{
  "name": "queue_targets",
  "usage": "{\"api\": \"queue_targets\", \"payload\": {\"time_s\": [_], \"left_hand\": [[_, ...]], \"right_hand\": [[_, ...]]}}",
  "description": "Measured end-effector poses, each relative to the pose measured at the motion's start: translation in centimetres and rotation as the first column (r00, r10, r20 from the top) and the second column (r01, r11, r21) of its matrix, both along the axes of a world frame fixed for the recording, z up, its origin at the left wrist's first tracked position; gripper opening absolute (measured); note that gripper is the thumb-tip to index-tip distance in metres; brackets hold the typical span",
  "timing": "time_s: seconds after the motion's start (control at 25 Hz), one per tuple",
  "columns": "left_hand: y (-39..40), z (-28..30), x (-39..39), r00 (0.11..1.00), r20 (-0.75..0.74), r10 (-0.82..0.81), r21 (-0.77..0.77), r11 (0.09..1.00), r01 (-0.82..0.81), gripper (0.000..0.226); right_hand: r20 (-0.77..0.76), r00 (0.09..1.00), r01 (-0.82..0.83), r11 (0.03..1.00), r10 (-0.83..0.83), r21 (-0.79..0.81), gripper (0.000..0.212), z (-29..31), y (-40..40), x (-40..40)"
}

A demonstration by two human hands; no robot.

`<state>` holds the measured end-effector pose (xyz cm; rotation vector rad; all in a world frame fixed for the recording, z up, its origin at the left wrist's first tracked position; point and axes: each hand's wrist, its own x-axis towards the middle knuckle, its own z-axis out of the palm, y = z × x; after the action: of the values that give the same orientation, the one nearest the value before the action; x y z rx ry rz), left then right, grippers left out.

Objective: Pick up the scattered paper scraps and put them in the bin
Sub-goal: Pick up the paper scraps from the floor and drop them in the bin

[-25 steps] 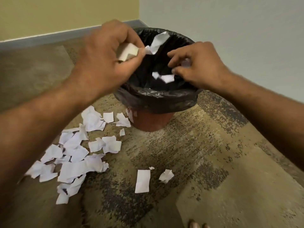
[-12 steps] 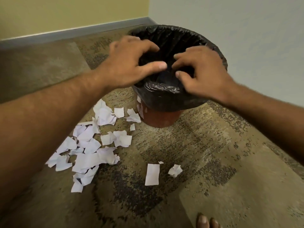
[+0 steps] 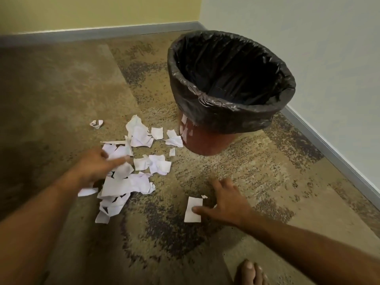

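While both arms reach down toward the carpet (image 3: 257, 182), the left hand (image 3: 96, 167) hovers over the main heap of paper scraps (image 3: 127, 182), its fingers spread and blurred, with a fingertip over one white piece; its grip is apart and holds nothing that I can see. The right hand (image 3: 228, 202) lies low over the floor, fingers splayed, thumb tip touching the edge of a rectangular scrap (image 3: 193, 208) that lies flat and apart from the heap. A tiny torn bit (image 3: 204, 196) sits just beside that scrap's upper corner. This grip is apart too, closed on nothing.

Beyond the hands, the bin (image 3: 207, 142) stands upright in the corner near the pale wall (image 3: 308, 48), a black liner (image 3: 226, 112) folded over its rim; its inside is too dark to make out. More scraps lie scattered between the heap and the bin's base, a few right against it. One crumpled ball (image 3: 96, 123) rests alone, off to the left of the rest. Bare toes (image 3: 249, 272) show at the bottom edge.
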<state>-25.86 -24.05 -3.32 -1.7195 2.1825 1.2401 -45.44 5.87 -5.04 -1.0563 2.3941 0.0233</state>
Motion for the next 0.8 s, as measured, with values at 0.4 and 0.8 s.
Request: {"api": "queue_targets", "payload": {"time_s": [0.4, 0.8], "left_hand": [[6.2, -5.6, 2.1, 0.988, 0.149, 0.043, -0.203, 0.979, -0.012, 0.072], [4.4, -0.7, 0.2, 0.972, -0.235, -0.018, -0.266, 0.963, -0.046, 0.032]], "right_hand": [[0.239, 0.970, 0.090, 0.973, -0.038, -0.211, 0.050, -5.2, -2.5, 3.6], [0.354, 0.931, 0.261, 0.849, -0.094, -0.460, 0.015, -0.2, -4.6, 0.4]]}}
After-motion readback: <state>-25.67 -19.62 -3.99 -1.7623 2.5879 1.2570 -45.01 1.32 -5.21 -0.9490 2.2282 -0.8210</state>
